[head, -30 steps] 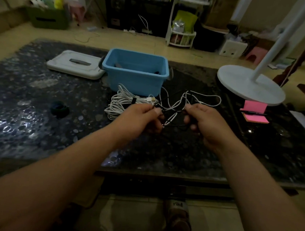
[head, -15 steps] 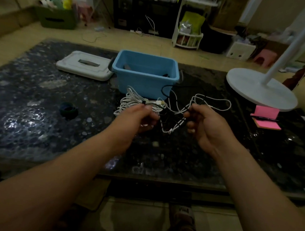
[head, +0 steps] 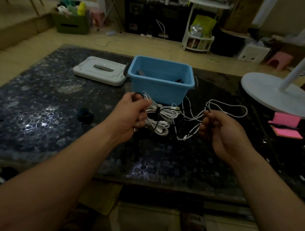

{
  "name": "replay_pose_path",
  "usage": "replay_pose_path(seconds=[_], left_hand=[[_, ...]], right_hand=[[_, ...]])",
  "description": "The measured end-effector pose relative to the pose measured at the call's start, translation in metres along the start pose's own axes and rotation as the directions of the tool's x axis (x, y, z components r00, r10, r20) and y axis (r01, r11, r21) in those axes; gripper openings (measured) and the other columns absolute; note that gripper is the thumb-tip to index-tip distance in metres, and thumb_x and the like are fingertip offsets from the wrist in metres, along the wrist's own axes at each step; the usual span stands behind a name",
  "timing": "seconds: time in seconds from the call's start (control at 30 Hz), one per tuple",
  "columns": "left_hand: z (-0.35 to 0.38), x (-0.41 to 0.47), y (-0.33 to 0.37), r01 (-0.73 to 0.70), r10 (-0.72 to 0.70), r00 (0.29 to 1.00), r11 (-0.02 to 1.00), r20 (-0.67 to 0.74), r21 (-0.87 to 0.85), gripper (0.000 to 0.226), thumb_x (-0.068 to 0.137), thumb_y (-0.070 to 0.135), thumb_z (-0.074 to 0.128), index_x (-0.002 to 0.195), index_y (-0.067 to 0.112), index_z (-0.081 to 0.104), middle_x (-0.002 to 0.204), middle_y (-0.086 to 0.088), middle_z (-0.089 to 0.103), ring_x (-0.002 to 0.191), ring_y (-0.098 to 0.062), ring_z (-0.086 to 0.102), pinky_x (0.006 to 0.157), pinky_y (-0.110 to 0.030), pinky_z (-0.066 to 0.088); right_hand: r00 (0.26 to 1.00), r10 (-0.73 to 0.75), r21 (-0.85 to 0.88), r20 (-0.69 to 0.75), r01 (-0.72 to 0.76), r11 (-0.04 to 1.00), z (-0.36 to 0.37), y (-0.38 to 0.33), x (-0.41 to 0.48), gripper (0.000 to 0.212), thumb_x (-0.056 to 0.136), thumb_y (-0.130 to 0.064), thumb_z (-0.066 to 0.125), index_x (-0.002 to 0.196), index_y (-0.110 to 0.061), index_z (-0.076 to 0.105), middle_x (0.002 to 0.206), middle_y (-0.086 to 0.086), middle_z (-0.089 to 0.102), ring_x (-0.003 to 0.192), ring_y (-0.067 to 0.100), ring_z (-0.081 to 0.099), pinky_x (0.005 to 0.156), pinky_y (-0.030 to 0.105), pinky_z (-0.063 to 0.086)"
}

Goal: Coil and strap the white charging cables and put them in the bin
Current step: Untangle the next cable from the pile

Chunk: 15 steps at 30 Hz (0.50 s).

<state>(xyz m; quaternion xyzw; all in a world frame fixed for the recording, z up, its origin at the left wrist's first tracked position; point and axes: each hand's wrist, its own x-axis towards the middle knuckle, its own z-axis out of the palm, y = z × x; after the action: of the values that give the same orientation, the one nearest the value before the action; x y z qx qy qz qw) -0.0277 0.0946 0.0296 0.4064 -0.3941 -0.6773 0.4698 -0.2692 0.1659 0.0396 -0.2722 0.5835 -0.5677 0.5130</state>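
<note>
while both hands hover over the dark speckled stone table (head: pixel 42 109), the left hand (head: pixel 130 114) is balled into a fist, gripping a thin black loop (head: pixel 140 95) that pokes out by the thumb; it is too dim to tell whether that is a strap or a cord. the right hand (head: pixel 220 129) has its fingers curled round the loose white charging cable (head: pixel 226 106), pinching it near a bend, and the rest of that cable sprawls in open loops on the table towards the bin. between the hands lie two coiled white cable bundles (head: pixel 163 113), each cinched with a dark strap, one just in front of the other. they sit on the table just in front of the blue plastic bin (head: pixel 158 92), not inside it. the bin's white lid (head: pixel 99 72) lies flat to its left. a dark roll (head: pixel 84 112) sits left of the left hand. a pink sticky-note pad (head: pixel 285 122) and a round white stand base (head: pixel 273 93) are on the right.
</note>
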Motion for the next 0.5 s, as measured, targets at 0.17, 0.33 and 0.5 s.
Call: replay_pose_path(seconds=[0.17,0.33,0.5], left_hand=[[0.002,-0.008,-0.012,0.046,-0.09,0.993,0.9,0.082,0.433,0.026,0.095,0.02,0.076,0.109,0.012,0.056,0.071,-0.007,0.039,0.053,-0.009,0.033,0.045,-0.022,0.024],[-0.003,-0.015,-0.03,-0.003,-0.152,0.98,0.622,0.124,0.783,0.038,0.081,0.046,0.088,0.101,0.015,0.076,0.081,0.005,0.073,0.065,-0.004,0.059,0.062,-0.024,0.046],[-0.004,-0.013,-0.025,-0.056,-0.142,0.973,0.62,0.182,0.783,0.024,0.101,0.033,0.067,0.092,0.013,0.077,0.073,0.003,0.074,0.06,-0.008,0.057,0.058,-0.023,0.045]], right_hand=[[0.998,-0.058,-0.108,0.026,0.06,0.992,0.011,-0.001,-0.005,0.033,0.103,-0.044,0.062,0.09,-0.014,0.067,0.059,-0.002,0.044,0.056,0.015,0.049,0.06,0.031,0.041],[0.984,-0.177,-0.102,0.026,0.179,0.979,0.017,-0.007,-0.009,0.034,0.106,-0.038,0.06,0.095,-0.009,0.073,0.055,-0.003,0.045,0.056,0.013,0.051,0.057,0.026,0.044],[0.984,-0.174,-0.028,0.024,0.175,0.984,0.018,-0.009,-0.008,0.027,0.108,-0.027,0.056,0.094,-0.009,0.069,0.057,-0.005,0.054,0.059,0.011,0.056,0.061,0.027,0.047]])
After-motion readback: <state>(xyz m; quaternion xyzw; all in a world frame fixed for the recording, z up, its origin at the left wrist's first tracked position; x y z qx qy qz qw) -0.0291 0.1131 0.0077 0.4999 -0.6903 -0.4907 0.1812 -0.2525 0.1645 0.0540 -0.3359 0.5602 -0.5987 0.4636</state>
